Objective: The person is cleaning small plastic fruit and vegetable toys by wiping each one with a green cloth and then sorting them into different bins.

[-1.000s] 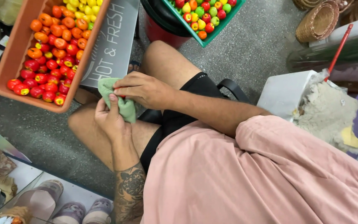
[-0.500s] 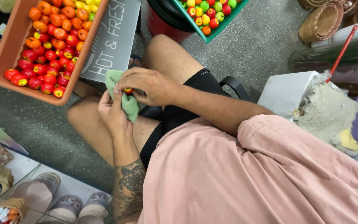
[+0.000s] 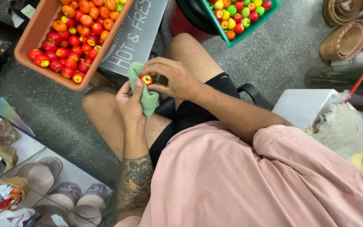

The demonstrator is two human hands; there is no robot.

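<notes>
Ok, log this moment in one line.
left hand: holds green cloth | right hand: pinches small red fruit against cloth | orange tray nearby

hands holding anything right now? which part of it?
Yes. Left hand holds a green cloth against its palm, thumb on top. Right hand pinches a small red fruit by its sides with the fingertips, against the cloth.

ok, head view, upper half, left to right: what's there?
Orange tray of small red and orange fruits → grey sign → left hand with green cloth → right hand pinching a small red fruit → green tray → woven baskets.
</notes>
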